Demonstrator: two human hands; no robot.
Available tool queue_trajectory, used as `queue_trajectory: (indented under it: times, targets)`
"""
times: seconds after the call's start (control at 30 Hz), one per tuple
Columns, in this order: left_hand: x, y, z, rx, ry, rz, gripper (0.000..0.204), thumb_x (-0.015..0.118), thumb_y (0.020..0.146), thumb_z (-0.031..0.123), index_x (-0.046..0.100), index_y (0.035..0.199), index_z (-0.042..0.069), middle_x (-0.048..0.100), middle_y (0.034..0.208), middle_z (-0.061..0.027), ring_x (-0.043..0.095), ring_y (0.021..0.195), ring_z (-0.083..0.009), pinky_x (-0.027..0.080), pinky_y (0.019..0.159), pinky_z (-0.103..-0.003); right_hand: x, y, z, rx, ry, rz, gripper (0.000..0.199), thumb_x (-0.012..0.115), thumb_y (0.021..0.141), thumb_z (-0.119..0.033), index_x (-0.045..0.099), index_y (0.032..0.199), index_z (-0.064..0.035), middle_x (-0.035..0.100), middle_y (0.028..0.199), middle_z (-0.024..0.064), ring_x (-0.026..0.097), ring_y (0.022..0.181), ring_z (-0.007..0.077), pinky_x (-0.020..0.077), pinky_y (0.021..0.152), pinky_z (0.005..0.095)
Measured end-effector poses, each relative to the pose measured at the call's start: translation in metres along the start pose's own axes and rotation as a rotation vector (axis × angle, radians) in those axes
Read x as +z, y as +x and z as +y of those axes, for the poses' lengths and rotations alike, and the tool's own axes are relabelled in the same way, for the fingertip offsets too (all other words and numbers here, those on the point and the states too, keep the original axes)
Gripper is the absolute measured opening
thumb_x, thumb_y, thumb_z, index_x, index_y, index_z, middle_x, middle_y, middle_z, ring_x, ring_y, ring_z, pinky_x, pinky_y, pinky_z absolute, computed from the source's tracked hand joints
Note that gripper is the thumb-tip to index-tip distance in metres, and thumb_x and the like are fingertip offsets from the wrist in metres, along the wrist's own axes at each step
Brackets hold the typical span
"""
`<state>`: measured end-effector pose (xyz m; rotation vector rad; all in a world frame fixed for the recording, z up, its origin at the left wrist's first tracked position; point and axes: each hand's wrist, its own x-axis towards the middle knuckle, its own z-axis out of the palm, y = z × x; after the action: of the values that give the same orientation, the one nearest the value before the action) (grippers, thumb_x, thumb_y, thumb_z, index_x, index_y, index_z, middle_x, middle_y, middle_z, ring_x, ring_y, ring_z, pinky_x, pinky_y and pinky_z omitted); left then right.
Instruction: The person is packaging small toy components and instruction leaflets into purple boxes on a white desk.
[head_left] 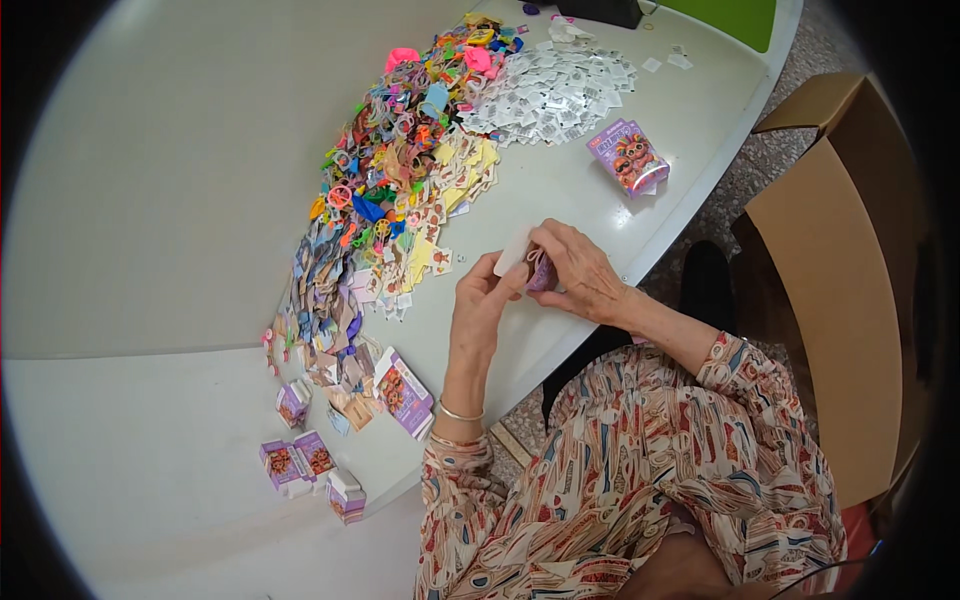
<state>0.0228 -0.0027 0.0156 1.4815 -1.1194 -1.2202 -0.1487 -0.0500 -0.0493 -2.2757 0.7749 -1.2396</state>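
Close to the table's near edge, both hands meet on a small purple carton (543, 276) with a white flap (513, 252) standing up. My left hand (480, 302) grips it from the left, thumb along the flap's lower side. From the right, my right hand (580, 272) is wrapped over the carton, fingers curled at its top. A thin pale loop shows between the fingers, too small to name. Much of the carton is hidden by the hands. Nearest on the left lies another purple and white carton (405, 393) with printed cartoon figures.
A long heap of colourful small toys (385, 165) runs along the left, beside yellow printed cards (465, 160) and folded paper-like pieces (325, 270). White packets (555, 92) are piled at the back. A purple pack (630, 157) lies right; small cartons (298, 457) lie lower left. A cardboard box (830, 300) stands right.
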Motion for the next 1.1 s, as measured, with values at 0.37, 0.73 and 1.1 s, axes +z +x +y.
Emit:
queue_trajectory:
  times: [0.37, 0.73, 1.1]
  targets:
    - [0.024, -0.016, -0.010, 0.567, 0.632, 0.037, 0.042, 0.058, 0.093, 0.010, 0.050, 0.134, 0.001, 0.055, 0.132, -0.0143, 0.056, 0.115, -0.0221, 0.043, 0.098, -0.033, 0.006, -0.002, 0.008, 0.117, 0.126, -0.063, 0.097, 0.081, 0.062, -0.015, 0.023, 0.138, 0.0020, 0.048, 0.118, 0.0255, 0.052, 0.105, 0.0415, 0.0445, 0.091, 0.0445]
    - [0.031, -0.005, 0.006, 0.407, 0.652, 0.258, 0.026, 0.062, 0.091, 0.012, 0.064, 0.113, -0.002, 0.068, 0.092, -0.0131, 0.062, 0.078, -0.0135, 0.050, 0.071, -0.027, -0.004, 0.004, 0.001, 0.139, 0.092, -0.042, 0.091, 0.080, 0.063, -0.017, 0.026, 0.134, 0.0025, 0.049, 0.108, 0.0230, 0.052, 0.099, 0.0403, 0.0458, 0.087, 0.0444]
    - [0.014, 0.014, -0.006, 0.293, 0.493, 0.199, 0.018, 0.059, 0.090, 0.008, 0.066, 0.105, 0.000, 0.063, 0.072, -0.0188, 0.055, 0.053, -0.0265, 0.044, 0.053, -0.034, -0.002, -0.001, 0.004, 0.124, 0.059, -0.047, 0.076, 0.077, 0.064, -0.018, 0.035, 0.124, 0.0021, 0.049, 0.103, 0.0205, 0.051, 0.095, 0.0370, 0.0457, 0.083, 0.0430]
